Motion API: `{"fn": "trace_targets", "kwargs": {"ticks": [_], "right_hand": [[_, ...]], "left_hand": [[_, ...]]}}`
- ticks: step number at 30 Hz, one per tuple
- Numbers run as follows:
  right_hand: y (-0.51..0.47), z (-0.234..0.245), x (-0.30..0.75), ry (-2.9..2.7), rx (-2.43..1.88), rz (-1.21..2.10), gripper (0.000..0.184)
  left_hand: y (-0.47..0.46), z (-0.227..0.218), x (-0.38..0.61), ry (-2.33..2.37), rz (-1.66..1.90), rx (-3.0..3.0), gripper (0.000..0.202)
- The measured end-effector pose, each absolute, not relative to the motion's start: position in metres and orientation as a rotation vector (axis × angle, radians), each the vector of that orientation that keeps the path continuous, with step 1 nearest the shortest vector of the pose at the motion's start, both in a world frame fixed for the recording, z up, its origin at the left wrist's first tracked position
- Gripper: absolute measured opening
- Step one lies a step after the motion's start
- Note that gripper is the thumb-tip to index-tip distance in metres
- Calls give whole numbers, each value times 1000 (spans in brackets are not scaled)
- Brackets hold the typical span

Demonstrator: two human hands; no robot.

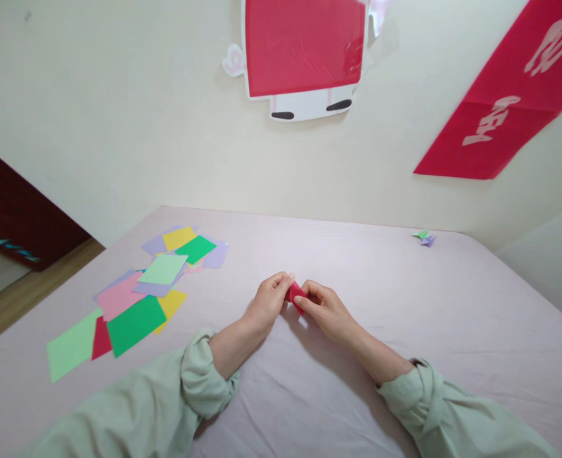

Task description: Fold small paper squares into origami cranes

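Observation:
A small piece of folded red paper [296,294] is held between my two hands, above the middle of the cloth-covered surface. My left hand [270,301] pinches its left edge between thumb and fingers. From the right, my right hand [327,309] grips it, the thumb pressed flat against its front. The paper's lower tip points down between the hands. Parts of the folds are hidden behind my fingers.
Loose coloured paper sheets [138,323] lie overlapping on the left of the pale cloth [309,238]. Two small folded paper pieces, one green [420,235] and one purple [428,242], rest at the far right. Behind stands a wall [190,146] with red decorations.

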State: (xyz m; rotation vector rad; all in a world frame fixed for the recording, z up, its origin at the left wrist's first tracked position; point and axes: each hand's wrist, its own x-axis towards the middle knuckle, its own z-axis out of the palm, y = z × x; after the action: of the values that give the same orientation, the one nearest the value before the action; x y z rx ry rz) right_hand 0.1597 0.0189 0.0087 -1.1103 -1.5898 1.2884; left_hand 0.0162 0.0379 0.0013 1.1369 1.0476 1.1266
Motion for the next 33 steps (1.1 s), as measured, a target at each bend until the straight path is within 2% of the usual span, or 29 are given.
{"fn": "trace_targets", "kwargs": {"ticks": [4,9,15,24,33], "right_hand": [[19,9,161,-1558,-1141,1284,23],[20,8,162,-1534,-1185,1243,26],[23,5,164,-1492,-1152,1190,23],[24,9,165,-1518,-1234,1139,36],[18,9,160,-1611,-1182,1202,29]], "left_hand": [[38,6,15,1072,1093,1200,43],[37,9,13,1059,1050,1333,29],[38,8,12,1046,1056,1302,28],[37,6,13,1030,1064,1283,25],[36,9,14,1061,1091,1195,29]]}}
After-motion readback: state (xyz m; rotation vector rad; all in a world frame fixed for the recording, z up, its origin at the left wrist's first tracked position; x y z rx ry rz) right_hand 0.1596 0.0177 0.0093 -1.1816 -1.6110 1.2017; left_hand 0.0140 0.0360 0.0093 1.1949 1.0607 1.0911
